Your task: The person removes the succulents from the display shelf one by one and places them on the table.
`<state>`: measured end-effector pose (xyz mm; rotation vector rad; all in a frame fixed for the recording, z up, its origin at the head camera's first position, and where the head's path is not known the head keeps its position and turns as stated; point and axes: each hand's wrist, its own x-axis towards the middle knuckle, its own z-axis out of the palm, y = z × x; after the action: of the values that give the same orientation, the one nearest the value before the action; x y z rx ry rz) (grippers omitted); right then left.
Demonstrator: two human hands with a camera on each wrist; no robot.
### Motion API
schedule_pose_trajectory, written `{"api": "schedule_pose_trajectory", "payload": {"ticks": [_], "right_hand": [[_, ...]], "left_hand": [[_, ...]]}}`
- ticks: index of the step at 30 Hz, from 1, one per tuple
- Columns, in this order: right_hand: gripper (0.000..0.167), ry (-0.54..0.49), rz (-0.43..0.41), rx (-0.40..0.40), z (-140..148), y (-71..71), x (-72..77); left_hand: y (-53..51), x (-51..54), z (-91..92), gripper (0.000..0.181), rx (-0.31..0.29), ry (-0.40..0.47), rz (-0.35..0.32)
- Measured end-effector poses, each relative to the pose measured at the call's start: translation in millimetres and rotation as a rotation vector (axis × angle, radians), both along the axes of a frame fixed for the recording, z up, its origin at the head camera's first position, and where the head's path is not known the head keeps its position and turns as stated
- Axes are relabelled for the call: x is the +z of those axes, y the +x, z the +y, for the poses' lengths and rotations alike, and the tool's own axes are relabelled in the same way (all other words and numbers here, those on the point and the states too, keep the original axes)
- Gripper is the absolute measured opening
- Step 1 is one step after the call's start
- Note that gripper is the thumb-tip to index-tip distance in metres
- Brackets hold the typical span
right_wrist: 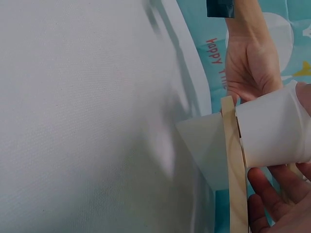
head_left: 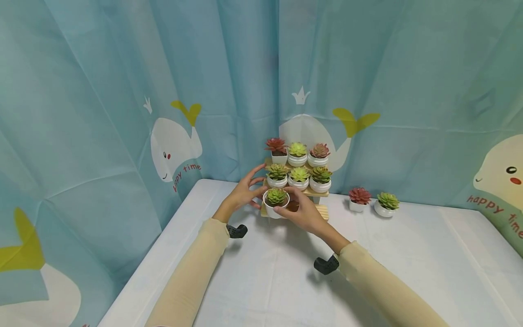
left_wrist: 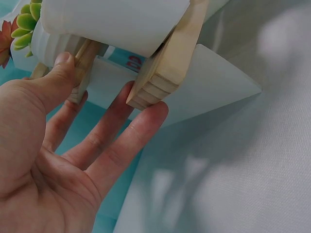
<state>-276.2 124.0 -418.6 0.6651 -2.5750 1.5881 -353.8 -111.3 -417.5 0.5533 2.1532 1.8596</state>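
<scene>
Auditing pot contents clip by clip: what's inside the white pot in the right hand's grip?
A green succulent, with dark filling partly visible around it. Anything deeper in the white pot is covered and cannot be seen.

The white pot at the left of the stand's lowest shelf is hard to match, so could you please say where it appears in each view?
Head: white pot just below and right of centre, by the right hand.
Left wrist: white pot at the top, left of centre, cut off.
Right wrist: white pot at the right, mid-height, sideways.
Shared landmark: the wooden shelf beneath it.
</scene>
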Motion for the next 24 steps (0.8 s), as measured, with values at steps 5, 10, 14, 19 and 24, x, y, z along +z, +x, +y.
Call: {"api": "schedule_pose_trajectory", "payload": {"ticks": [5, 10, 14, 19, 24], "right_hand": [[0.068, -0.016, -0.005, 0.003, 1, 1.7, 2.3], [0.066, -0.025, 0.016, -0.009, 0, 1.5, 2.6], [0.066, -0.023, 0.011, -0.027, 1, 3.1, 3.9], [0.068, -0.013, -0.006, -0.032, 4, 6.9, 9.4], [0.069, -0.012, 0.013, -0.017, 10, 9.2, 15.2]], "left_hand": [[1.4, 0.9, 0.6, 0.075, 0.004, -0.002, 0.005], [2.1, 2.5, 0.4, 0.075, 0.004, -0.005, -0.001], [2.6, 3.0, 0.3, 0.076, 0.000, -0.004, -0.006], [2.0, 2.6, -0.3, 0.076, -0.008, 0.004, -0.011], [1.9, 2.4, -0.3, 0.076, -0.014, 0.013, -0.012]]}}
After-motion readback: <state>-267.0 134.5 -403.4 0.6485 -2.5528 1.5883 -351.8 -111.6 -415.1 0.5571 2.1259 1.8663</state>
